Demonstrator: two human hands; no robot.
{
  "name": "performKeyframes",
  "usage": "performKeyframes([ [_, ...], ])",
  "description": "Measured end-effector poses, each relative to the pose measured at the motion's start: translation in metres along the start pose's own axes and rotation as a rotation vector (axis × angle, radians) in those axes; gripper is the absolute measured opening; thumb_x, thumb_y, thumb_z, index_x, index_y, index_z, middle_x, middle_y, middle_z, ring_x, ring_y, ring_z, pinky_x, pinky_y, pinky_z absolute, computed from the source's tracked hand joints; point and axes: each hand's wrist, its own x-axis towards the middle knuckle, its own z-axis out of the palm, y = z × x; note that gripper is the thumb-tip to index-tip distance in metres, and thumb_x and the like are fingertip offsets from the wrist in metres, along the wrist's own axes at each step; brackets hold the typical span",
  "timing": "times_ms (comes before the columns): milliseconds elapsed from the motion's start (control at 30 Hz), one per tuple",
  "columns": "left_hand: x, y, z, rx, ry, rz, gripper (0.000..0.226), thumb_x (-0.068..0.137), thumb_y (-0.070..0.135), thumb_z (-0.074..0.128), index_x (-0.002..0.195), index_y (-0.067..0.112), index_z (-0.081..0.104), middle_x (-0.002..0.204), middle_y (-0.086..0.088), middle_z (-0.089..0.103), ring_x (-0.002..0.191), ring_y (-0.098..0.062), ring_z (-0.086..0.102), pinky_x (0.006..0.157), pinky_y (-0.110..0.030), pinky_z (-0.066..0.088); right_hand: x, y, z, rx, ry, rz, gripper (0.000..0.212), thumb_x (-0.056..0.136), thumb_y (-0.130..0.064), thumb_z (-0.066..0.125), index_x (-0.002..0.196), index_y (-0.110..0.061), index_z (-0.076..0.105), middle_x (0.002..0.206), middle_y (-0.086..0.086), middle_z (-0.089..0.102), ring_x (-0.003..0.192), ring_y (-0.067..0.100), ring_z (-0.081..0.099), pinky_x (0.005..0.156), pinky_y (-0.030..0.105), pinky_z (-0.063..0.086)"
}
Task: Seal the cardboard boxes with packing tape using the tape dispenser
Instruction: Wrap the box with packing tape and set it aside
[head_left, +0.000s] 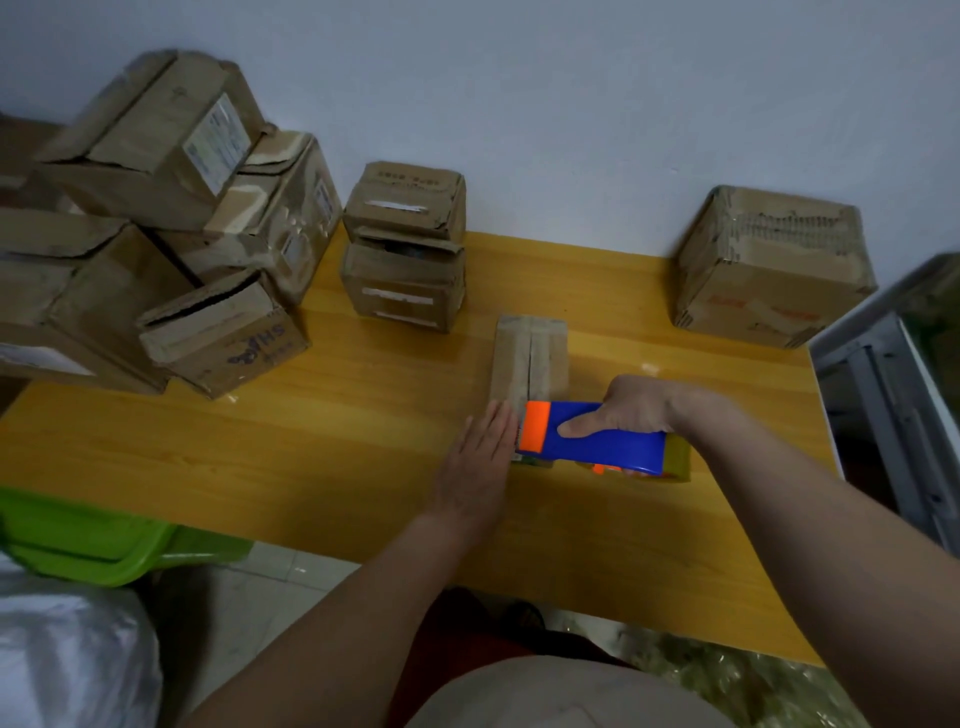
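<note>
With the right hand (631, 410) gripping the tape dispenser (597, 439) at the small box's (530, 358) near end and the left hand (480, 457) flat, unclenched beside it, tape may wrinkle if the box slides.

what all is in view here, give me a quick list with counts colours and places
small box: one, brown, table centre, under the hands
tape dispenser: one, blue and orange, on the small box's near end
stacked boxes: two, brown, table's far edge
large box: one, brown, far right by the wall
box pile: several, brown, left
table: one, yellow wood
bin: one, green, lower left
left hand: flat against the small box
right hand: gripping the tape dispenser
</note>
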Motion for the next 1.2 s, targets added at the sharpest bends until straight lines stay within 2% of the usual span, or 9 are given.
performKeyframes([
  [133,-0.002,-0.003,-0.003,0.122,-0.044,0.012,0.065,0.088,0.006,0.014,0.14,0.013,-0.024,0.159,-0.006,-0.018,0.136,-0.017,-0.03,0.112,-0.038,-0.018,-0.001,0.012,0.001,-0.058,0.017,-0.02,0.058,0.07,-0.057,0.074,0.098,-0.008,0.062,0.093,0.013,0.07,0.084,0.028,0.069,0.082,0.039,0.057],
  [233,-0.002,-0.004,-0.007,0.151,-0.065,0.027,0.071,0.08,0.009,0.006,0.145,0.011,-0.021,0.159,-0.006,-0.019,0.143,-0.018,-0.025,0.111,-0.038,-0.02,-0.007,0.03,-0.009,-0.117,0.004,-0.011,0.053,0.067,-0.06,0.073,0.089,-0.013,0.062,0.084,0.007,0.07,0.078,0.022,0.067,0.074,0.033,0.055],
  [367,-0.004,-0.001,-0.007,0.135,-0.033,0.032,0.075,0.087,0.007,0.026,0.148,0.009,-0.019,0.159,-0.008,-0.019,0.144,-0.02,-0.023,0.112,-0.036,-0.021,-0.018,0.057,-0.027,-0.108,-0.011,0.036,0.066,0.051,-0.066,0.074,0.086,-0.011,0.066,0.075,0.005,0.073,0.063,0.017,0.07,0.057,0.024,0.05],
  [433,-0.004,0.003,-0.007,0.117,-0.025,0.013,0.082,0.089,0.008,0.038,0.146,0.008,-0.021,0.159,-0.009,-0.019,0.14,-0.018,-0.028,0.109,-0.035,-0.026,-0.016,0.06,-0.027,-0.105,-0.001,0.038,0.062,0.055,-0.065,0.075,0.084,-0.011,0.065,0.073,0.005,0.072,0.06,0.016,0.069,0.055,0.023,0.049],
  [533,-0.002,0.008,-0.012,0.101,-0.047,-0.011,0.083,0.088,0.016,0.041,0.149,0.011,-0.015,0.16,-0.01,-0.015,0.142,-0.018,-0.024,0.107,-0.033,-0.028,-0.008,0.056,-0.022,-0.132,0.036,0.05,0.053,0.066,-0.062,0.073,0.082,-0.013,0.061,0.078,0.005,0.068,0.069,0.019,0.066,0.063,0.026,0.049],
  [667,0.003,0.016,-0.023,0.117,-0.073,0.021,0.077,0.088,0.036,0.044,0.154,0.023,0.005,0.16,-0.016,0.003,0.148,-0.029,-0.002,0.113,-0.039,-0.016,-0.004,0.061,-0.019,-0.107,0.036,0.05,0.051,0.068,-0.06,0.073,0.085,-0.014,0.06,0.083,0.005,0.067,0.077,0.022,0.064,0.069,0.028,0.049],
  [767,0.01,0.026,-0.029,0.103,-0.035,0.02,0.069,0.09,0.034,0.044,0.152,0.019,0.018,0.159,-0.017,0.008,0.148,-0.029,0.002,0.114,-0.04,-0.015,-0.002,0.065,-0.017,-0.089,0.026,0.048,0.052,0.068,-0.059,0.074,0.09,-0.014,0.06,0.089,0.006,0.066,0.086,0.024,0.064,0.076,0.032,0.05],
  [900,0.015,0.032,-0.024,-0.006,-0.095,0.058,0.076,0.09,0.026,0.041,0.153,0.008,0.002,0.161,-0.01,-0.011,0.147,-0.022,-0.016,0.118,-0.037,-0.011,0.0,0.068,-0.017,-0.098,0.027,0.044,0.051,0.069,-0.06,0.073,0.088,-0.015,0.06,0.087,0.004,0.065,0.086,0.024,0.062,0.075,0.031,0.049],
  [1200,0.02,0.024,-0.015,0.156,-0.182,0.099,0.095,0.088,0.05,0.048,0.15,0.022,-0.018,0.157,-0.01,-0.026,0.142,-0.025,-0.029,0.116,-0.04,-0.015,-0.007,0.086,-0.029,-0.194,-0.056,0.053,0.057,0.067,-0.065,0.069,0.096,-0.016,0.064,0.096,0.003,0.067,0.094,0.023,0.063,0.092,0.039,0.049],
])
